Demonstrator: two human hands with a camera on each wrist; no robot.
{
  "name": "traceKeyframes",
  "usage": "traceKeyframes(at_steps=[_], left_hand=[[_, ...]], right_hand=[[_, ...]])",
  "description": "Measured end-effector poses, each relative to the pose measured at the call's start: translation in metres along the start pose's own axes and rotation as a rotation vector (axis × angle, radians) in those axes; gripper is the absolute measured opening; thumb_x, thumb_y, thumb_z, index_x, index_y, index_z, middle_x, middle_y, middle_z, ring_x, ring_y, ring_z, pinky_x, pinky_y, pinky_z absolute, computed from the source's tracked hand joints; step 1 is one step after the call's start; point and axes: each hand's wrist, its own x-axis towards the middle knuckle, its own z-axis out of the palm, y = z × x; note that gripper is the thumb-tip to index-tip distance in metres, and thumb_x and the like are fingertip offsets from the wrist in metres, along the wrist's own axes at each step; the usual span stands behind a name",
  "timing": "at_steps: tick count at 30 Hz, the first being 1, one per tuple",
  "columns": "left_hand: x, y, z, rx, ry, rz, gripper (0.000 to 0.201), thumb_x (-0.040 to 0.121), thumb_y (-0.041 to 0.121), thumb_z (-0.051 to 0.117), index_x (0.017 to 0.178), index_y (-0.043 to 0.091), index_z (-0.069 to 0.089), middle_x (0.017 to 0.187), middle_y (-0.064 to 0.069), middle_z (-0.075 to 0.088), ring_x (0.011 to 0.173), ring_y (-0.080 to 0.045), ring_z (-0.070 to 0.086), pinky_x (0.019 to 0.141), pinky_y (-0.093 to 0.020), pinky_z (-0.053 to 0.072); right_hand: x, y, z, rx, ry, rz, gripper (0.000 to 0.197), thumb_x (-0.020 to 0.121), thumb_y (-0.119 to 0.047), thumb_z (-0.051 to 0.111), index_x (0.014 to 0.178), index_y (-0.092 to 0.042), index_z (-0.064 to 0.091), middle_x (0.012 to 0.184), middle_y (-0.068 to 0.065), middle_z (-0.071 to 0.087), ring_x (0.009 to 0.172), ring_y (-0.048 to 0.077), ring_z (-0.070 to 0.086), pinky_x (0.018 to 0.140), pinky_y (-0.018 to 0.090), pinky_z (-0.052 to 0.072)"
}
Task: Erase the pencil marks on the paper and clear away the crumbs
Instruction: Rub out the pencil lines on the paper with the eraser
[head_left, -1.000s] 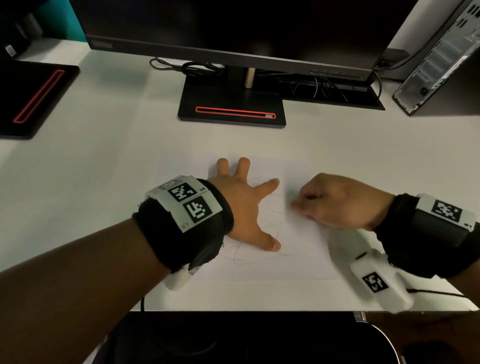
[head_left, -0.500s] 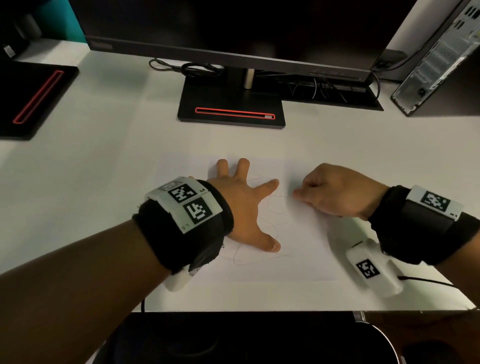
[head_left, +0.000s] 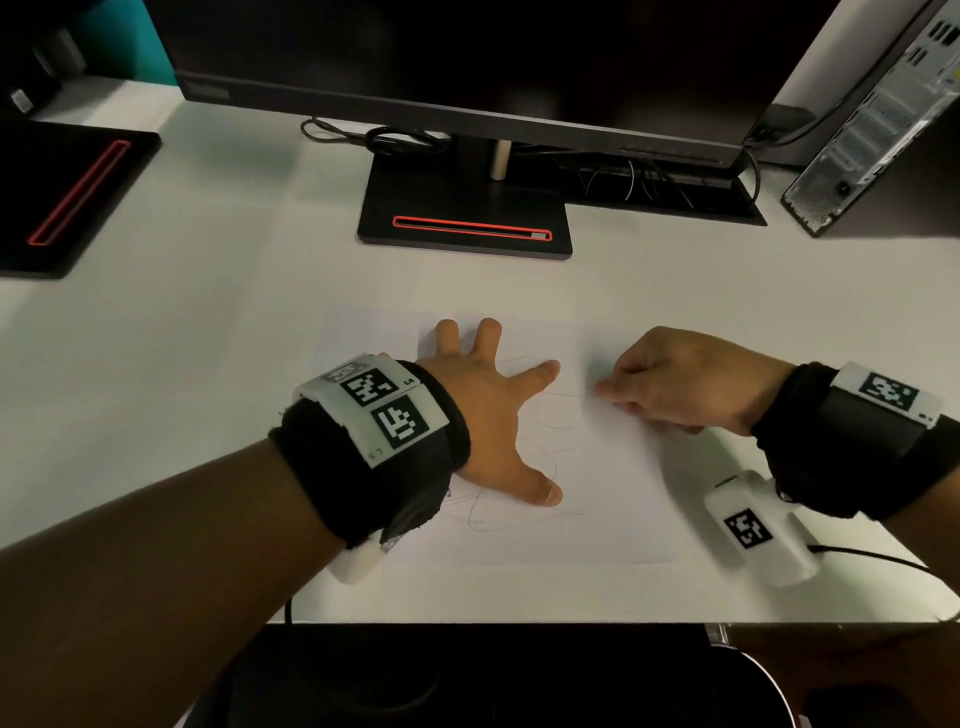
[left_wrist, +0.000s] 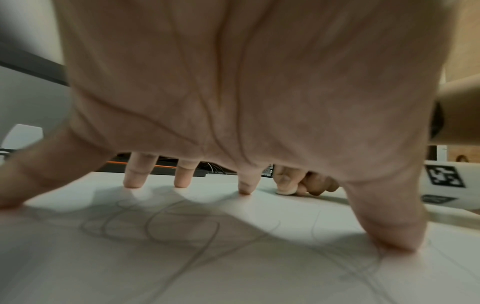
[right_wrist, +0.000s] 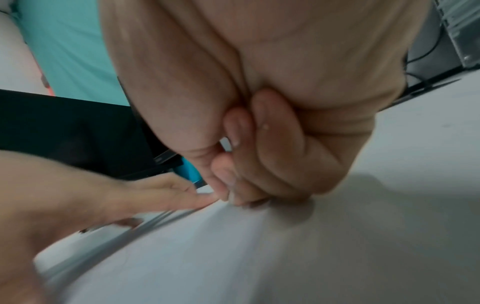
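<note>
We cannot make out what the right hand (head_left: 691, 382) pinches against the paper (head_left: 613, 499): from the head view its curled fingers hide it, and in the left wrist view only a small pale bit (left_wrist: 285, 192) shows under the fingertips, too small to name. The right wrist view is smeared with motion blur, so the fingertips (right_wrist: 233, 193) and the paper's edge beside them run together. The left hand (head_left: 493, 415) and its wristband cover part of the pencil marks (head_left: 558, 410). We see no crumbs clearly. The monitor (head_left: 467, 62) beyond the paper is cut off by the top edge.
</note>
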Motion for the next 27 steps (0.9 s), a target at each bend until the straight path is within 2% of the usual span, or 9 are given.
traceKeyframes(at_steps=[2, 4, 8, 12, 17, 20, 22, 24, 27], left_hand=[[0.0, 0.0, 0.0, 0.0, 0.003, 0.001, 0.116, 0.064, 0.093, 0.056, 0.15, 0.057, -0.012, 0.16, -0.001, -0.013, 0.145, -0.041, -0.002, 0.103, -0.061, 0.033], [0.0, 0.0, 0.0, -0.002, 0.0, 0.002, 0.116, 0.064, 0.093, 0.056, 0.15, 0.057, -0.013, 0.16, -0.001, -0.013, 0.145, -0.041, -0.002, 0.103, -0.06, 0.033], [0.001, 0.0, 0.0, 0.002, 0.003, 0.003, 0.116, 0.063, 0.094, 0.055, 0.15, 0.057, -0.013, 0.16, -0.001, -0.013, 0.145, -0.041, -0.002, 0.102, -0.061, 0.034], [0.002, 0.0, 0.001, -0.001, 0.005, 0.001, 0.116, 0.063, 0.094, 0.055, 0.149, 0.058, -0.013, 0.159, -0.001, -0.012, 0.144, -0.041, -0.001, 0.101, -0.062, 0.033], [0.002, -0.001, 0.002, 0.002, -0.004, -0.005, 0.116, 0.061, 0.095, 0.054, 0.148, 0.059, -0.014, 0.159, 0.001, -0.014, 0.145, -0.041, -0.003, 0.103, -0.068, 0.029], [0.002, -0.001, 0.002, 0.002, -0.008, -0.008, 0.116, 0.061, 0.095, 0.055, 0.147, 0.059, -0.014, 0.159, 0.001, -0.013, 0.144, -0.04, -0.002, 0.101, -0.067, 0.03], [0.002, -0.001, 0.001, 0.002, -0.006, -0.002, 0.116, 0.061, 0.095, 0.055, 0.148, 0.059, -0.014, 0.159, 0.001, -0.012, 0.145, -0.041, -0.001, 0.102, -0.065, 0.031], [0.002, 0.0, 0.001, 0.0, -0.009, -0.003, 0.116, 0.062, 0.094, 0.055, 0.149, 0.058, -0.014, 0.16, 0.0, -0.013, 0.145, -0.041, -0.003, 0.103, -0.064, 0.031], [0.0, 0.0, 0.0, -0.003, -0.02, -0.006, 0.116, 0.063, 0.094, 0.056, 0.149, 0.058, -0.014, 0.16, 0.0, -0.014, 0.146, -0.041, -0.004, 0.104, -0.064, 0.031]], right_hand=[[-0.002, -0.001, 0.004, -0.026, -0.028, -0.026, 0.045, 0.097, -0.035, 0.057, 0.066, -0.002, 0.055, 0.052, 0.003, 0.048, 0.044, 0.018, 0.04, 0.046, 0.025, 0.036], [-0.004, -0.002, 0.008, -0.015, -0.075, -0.05, 0.042, 0.097, -0.034, 0.057, 0.063, -0.008, 0.055, 0.052, 0.002, 0.045, 0.044, 0.018, 0.038, 0.044, 0.024, 0.035], [0.0, 0.0, -0.003, -0.013, -0.003, 0.001, 0.041, 0.096, -0.034, 0.058, 0.064, -0.008, 0.059, 0.052, 0.003, 0.052, 0.042, 0.018, 0.041, 0.041, 0.021, 0.036], [-0.005, -0.009, 0.009, -0.033, -0.114, -0.075, 0.041, 0.098, -0.032, 0.056, 0.065, -0.009, 0.055, 0.054, 0.005, 0.046, 0.045, 0.019, 0.039, 0.041, 0.022, 0.035], [0.003, -0.006, 0.001, -0.005, -0.006, -0.025, 0.045, 0.097, -0.033, 0.057, 0.07, 0.003, 0.057, 0.053, 0.006, 0.051, 0.043, 0.018, 0.042, 0.042, 0.022, 0.036], [-0.001, -0.012, 0.011, -0.006, -0.103, -0.085, 0.041, 0.097, -0.031, 0.058, 0.063, -0.008, 0.055, 0.052, 0.004, 0.044, 0.045, 0.021, 0.038, 0.042, 0.023, 0.035], [0.005, -0.009, 0.004, 0.034, -0.062, -0.046, 0.039, 0.096, -0.031, 0.06, 0.062, -0.011, 0.057, 0.049, 0.002, 0.043, 0.043, 0.021, 0.036, 0.041, 0.021, 0.034], [0.009, -0.007, -0.002, 0.018, -0.002, -0.011, 0.041, 0.096, -0.033, 0.06, 0.062, -0.01, 0.059, 0.049, 0.002, 0.047, 0.041, 0.018, 0.038, 0.04, 0.02, 0.034], [0.005, -0.013, 0.008, -0.023, -0.083, -0.069, 0.043, 0.096, -0.033, 0.058, 0.063, -0.006, 0.055, 0.051, 0.002, 0.045, 0.042, 0.018, 0.037, 0.042, 0.023, 0.035]])
